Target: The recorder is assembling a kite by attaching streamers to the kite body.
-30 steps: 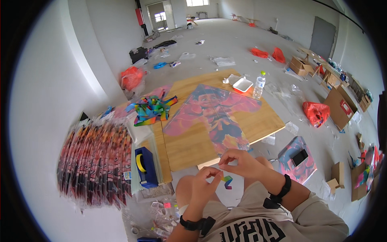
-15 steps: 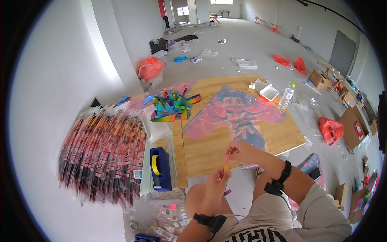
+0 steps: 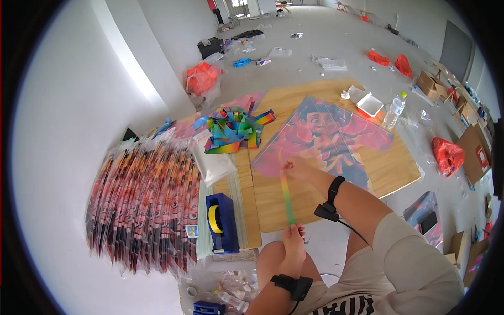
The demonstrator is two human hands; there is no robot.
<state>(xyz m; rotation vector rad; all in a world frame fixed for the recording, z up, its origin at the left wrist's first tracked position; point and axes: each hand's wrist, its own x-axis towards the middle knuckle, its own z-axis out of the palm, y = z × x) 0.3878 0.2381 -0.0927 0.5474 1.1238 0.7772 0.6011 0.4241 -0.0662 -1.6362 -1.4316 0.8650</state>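
Note:
A pink and red kite (image 3: 325, 134) with a cartoon figure lies flat on a wooden board (image 3: 388, 168). A rainbow ribbon strip (image 3: 286, 198) is stretched taut between my hands. My right hand (image 3: 295, 169) presses the strip's far end at the kite's near-left edge. My left hand (image 3: 293, 242) pinches its near end just off the board's front edge. A blue tape dispenser (image 3: 220, 221) with yellow tape stands to the left of my left hand.
A heap of rainbow ribbons (image 3: 233, 128) sits at the board's back left. Packaged kites (image 3: 144, 202) lie fanned along the wall on the left. A white-and-red box (image 3: 369, 104) and a water bottle (image 3: 394, 111) stand at the board's right. Orange bags and cardboard boxes (image 3: 472, 152) litter the floor.
The ribbon strip, bunched between close hands before, is now pulled out straight. My right hand has reached forward to the kite's edge and my left hand has drawn back toward me.

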